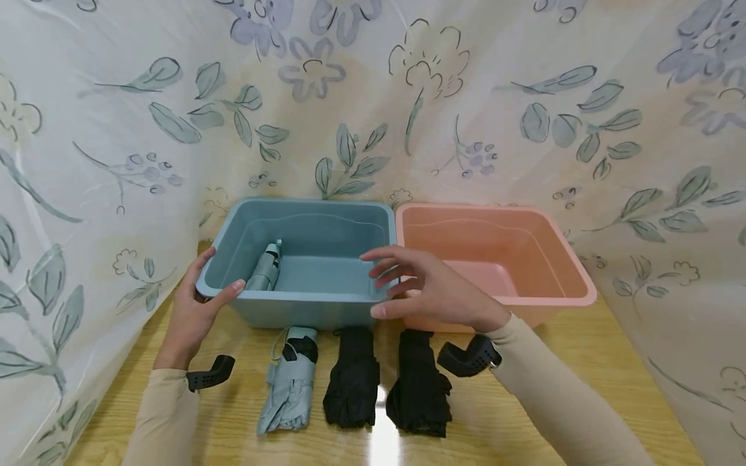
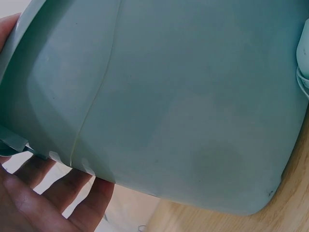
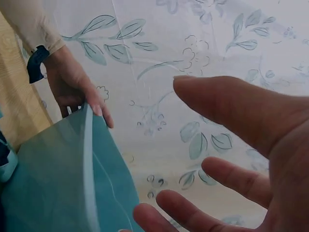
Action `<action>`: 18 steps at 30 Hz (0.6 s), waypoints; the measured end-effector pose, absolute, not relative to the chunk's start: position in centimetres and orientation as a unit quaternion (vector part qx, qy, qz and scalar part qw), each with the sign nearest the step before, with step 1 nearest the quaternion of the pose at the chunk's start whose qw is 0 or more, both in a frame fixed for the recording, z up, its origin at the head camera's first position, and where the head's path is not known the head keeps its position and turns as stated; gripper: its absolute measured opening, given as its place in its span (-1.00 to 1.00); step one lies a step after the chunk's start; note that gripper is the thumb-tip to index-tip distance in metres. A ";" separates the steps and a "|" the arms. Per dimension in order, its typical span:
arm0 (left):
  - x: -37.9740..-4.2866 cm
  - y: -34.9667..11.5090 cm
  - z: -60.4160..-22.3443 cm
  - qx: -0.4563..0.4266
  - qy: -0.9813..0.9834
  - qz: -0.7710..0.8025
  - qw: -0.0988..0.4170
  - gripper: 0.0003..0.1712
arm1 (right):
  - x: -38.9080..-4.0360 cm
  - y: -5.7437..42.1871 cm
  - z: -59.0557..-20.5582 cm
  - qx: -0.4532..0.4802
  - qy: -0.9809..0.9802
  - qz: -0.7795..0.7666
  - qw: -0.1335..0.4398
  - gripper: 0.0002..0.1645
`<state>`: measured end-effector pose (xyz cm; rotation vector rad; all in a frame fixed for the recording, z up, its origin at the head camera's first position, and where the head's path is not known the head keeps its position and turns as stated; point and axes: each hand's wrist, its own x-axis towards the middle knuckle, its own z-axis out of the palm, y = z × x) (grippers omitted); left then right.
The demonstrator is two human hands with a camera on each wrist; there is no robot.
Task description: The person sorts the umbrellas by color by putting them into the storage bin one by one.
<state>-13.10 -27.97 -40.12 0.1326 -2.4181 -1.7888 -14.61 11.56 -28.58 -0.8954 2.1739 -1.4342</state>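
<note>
My left hand grips the near left corner of a blue plastic bin, thumb over the rim and fingers on the outside wall. In the left wrist view the fingers lie along the edge of the bin wall. A folded teal umbrella leans inside the bin at its left end. My right hand hovers by the bin's near right corner, fingers spread and holding nothing. In front of the bin lie a folded light grey-blue umbrella and a folded black umbrella. Another black umbrella lies to their right.
A pink plastic bin stands right beside the blue one, partly behind my right hand. Both rest on a wooden table. A floral curtain hangs behind and along both sides.
</note>
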 end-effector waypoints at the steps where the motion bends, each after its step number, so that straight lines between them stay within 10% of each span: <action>1: -13.1 -28.0 -40.0 0.044 -0.801 -0.594 0.066 -0.02 | -14.0 12.2 -28.9 -0.316 0.778 -0.511 0.185 -0.20; 18: -13.0 -27.9 -39.9 0.041 -0.798 -0.598 0.064 -0.02 | -7.6 19.3 -40.1 -0.175 0.839 -0.485 0.173 -0.23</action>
